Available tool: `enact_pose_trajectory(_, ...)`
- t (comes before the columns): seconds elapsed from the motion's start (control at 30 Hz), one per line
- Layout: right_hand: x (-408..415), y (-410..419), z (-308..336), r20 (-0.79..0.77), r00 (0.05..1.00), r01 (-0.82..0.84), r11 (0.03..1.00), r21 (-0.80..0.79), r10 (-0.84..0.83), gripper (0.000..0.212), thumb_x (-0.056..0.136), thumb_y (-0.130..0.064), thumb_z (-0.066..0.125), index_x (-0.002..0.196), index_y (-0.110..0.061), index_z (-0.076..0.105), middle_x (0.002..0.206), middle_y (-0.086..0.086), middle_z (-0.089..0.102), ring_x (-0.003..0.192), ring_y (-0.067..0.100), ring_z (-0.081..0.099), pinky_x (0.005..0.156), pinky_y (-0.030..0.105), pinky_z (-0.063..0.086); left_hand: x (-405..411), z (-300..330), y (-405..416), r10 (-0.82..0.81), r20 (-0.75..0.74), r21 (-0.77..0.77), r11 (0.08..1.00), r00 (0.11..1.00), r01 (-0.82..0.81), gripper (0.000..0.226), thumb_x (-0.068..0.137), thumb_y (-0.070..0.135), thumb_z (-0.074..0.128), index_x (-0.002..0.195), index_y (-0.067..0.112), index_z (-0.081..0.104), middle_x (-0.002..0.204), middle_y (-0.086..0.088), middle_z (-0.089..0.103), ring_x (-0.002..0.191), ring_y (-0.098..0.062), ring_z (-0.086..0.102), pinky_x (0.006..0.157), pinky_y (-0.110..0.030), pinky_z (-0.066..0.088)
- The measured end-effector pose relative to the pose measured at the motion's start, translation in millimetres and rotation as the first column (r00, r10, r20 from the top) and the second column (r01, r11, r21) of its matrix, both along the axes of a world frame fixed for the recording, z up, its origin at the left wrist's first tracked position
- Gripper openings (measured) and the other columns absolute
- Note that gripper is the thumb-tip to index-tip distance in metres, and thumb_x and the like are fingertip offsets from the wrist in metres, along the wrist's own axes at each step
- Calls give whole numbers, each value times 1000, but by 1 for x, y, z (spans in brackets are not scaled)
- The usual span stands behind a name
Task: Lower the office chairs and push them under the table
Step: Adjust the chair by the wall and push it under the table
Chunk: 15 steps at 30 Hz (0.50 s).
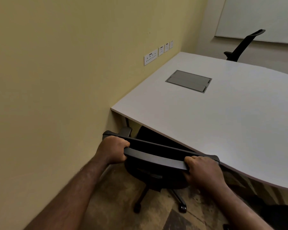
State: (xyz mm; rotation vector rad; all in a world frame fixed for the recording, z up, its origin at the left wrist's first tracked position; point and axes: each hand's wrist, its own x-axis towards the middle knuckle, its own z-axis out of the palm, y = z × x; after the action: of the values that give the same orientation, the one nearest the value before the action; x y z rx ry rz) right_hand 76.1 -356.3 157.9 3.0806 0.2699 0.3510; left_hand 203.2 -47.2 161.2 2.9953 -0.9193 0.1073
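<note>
A black office chair (156,156) stands at the near left corner of the white table (222,117), its seat partly under the tabletop. My left hand (113,150) grips the left end of the chair's backrest top bar. My right hand (203,170) grips the right end of the same bar. The chair's wheeled base (181,206) shows on the floor below. A second black office chair (242,45) stands at the far side of the table, away from its edge.
A yellow wall (57,80) with power sockets (150,59) runs close along the left. A grey cable hatch (188,81) is set into the tabletop. A whiteboard (264,17) hangs on the far wall. The floor (123,188) is patterned brown.
</note>
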Motion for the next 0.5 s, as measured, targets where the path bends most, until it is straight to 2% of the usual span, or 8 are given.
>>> enact_pose_trajectory(0.1,14,7,-3,10,1000,-8,1000,5,8,38,58,-46,66,61,-32,31,47,-7,47,40,11,47,41,23,16,19,-2,4,-1,21,-11,1000,1000,1,14,58,30,65,65,21,57,65,0,64,64,-27,61,52,-27,38)
enact_pose_trajectory(0.23,38,14,-6,21,1000,-1,1000,26,1,44,56,-42,72,62,-30,31,47,-7,47,40,12,47,42,23,19,51,-2,7,-2,33,-12,1000,999,3,15,57,32,64,66,21,61,63,1,63,61,-26,61,51,-27,41)
enact_pose_trajectory(0.4,66,23,-6,3,1000,28,1000,1,-28,37,52,-41,76,57,-26,42,46,-6,47,39,14,48,41,24,22,87,-1,11,-48,70,-49,997,996,52,15,53,32,62,61,20,61,58,2,62,55,-25,60,47,-24,39)
enact_pose_trajectory(0.5,83,28,-7,-21,998,62,998,4,-62,35,59,-42,72,60,-28,40,49,-7,49,42,14,49,43,25,23,110,0,13,-77,83,-89,992,994,84,14,54,33,62,59,20,58,56,2,60,51,-25,58,46,-23,38)
